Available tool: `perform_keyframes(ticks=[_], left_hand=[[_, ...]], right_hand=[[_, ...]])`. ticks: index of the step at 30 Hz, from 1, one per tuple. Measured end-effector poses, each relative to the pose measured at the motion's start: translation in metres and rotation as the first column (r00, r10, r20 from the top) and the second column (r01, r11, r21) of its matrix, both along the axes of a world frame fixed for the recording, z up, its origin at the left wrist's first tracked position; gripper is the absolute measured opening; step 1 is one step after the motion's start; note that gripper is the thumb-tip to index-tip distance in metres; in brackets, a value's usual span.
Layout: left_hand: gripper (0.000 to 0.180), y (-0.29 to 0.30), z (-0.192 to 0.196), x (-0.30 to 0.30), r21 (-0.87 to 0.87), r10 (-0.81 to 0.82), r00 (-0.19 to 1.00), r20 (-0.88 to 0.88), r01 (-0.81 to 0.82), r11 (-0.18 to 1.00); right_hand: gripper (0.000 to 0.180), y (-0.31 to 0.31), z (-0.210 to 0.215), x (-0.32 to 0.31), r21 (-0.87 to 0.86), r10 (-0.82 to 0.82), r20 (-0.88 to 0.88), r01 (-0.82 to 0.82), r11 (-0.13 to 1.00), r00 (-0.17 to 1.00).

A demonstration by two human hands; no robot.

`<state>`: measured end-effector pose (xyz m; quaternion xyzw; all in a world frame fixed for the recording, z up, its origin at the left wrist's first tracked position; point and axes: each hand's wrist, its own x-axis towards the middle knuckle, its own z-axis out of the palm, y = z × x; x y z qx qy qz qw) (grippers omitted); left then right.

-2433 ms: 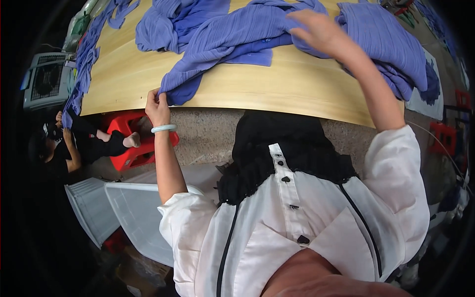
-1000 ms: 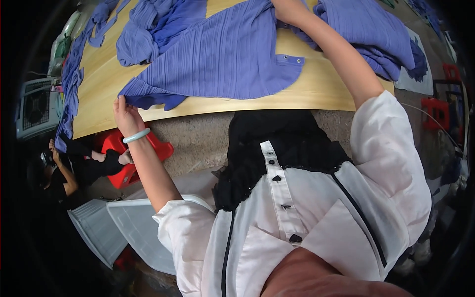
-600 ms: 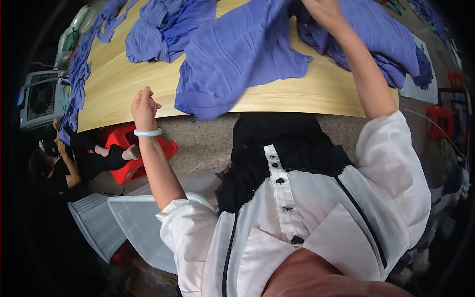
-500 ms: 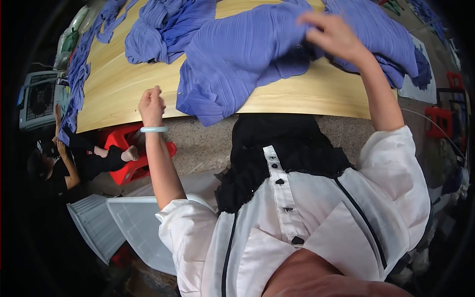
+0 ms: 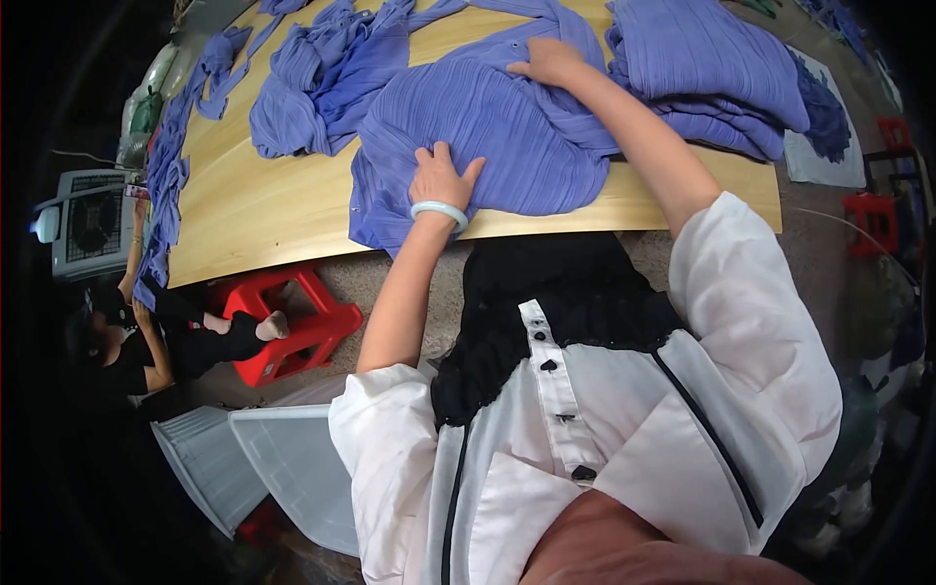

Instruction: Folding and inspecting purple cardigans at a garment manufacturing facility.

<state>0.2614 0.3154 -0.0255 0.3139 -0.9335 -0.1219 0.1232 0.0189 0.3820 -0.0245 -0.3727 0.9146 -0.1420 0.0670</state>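
A blue-violet pleated garment (image 5: 487, 132) lies bunched on the wooden table (image 5: 244, 210), its lower left corner hanging over the near edge. My left hand (image 5: 444, 180), with a pale bangle at the wrist, rests flat on its left part, fingers spread. Farther off, my right hand (image 5: 548, 63) is at the garment's upper part, beside a small button. Its fingers are curled closed on the cloth there, and the fingertips are partly hidden.
Folded blue-violet garments (image 5: 702, 73) are stacked at the right, and another crumpled garment (image 5: 302, 97) lies to the left. Strips of cloth hang over the left edge. Below are a red stool (image 5: 292, 331) and grey plastic bins (image 5: 292, 468). A person (image 5: 146, 341) sits at left.
My left hand has come from off the table's edge onto the cloth and opened. My right hand has moved left and down onto the cloth, which now lies folded over toward me.
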Motion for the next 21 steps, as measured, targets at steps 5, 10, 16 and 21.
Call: perform_keyframes(ticks=[5, 10, 16, 21], left_hand=[[0.018, -0.022, -0.017, -0.016, -0.029, -0.023, 0.997, -0.076, 0.021, 0.999], [0.017, -0.068, -0.013, -0.035, 0.042, 0.065, 0.954, -0.294, -0.055, 0.998], [0.020, -0.109, 0.069, -0.052, 0.203, 0.149, 0.633, -0.759, 0.013, 0.979], [0.021, -0.176, 0.005, 0.023, 0.339, 0.367, 0.774, -0.516, -0.209, 0.917]], right_hand=[[0.038, 0.005, -0.019, -0.019, -0.261, 0.060, 0.140, -0.022, 0.965, 0.988], [0.028, 0.019, 0.051, -0.016, -0.702, 0.086, 0.466, 0.309, 0.642, 0.881], [0.011, 0.051, 0.161, 0.043, -0.961, 0.518, 0.269, 0.263, 0.087, 0.812], [0.022, 0.052, 0.128, 0.117, -0.870, 0.537, 0.038, -0.237, 0.433, 0.843]])
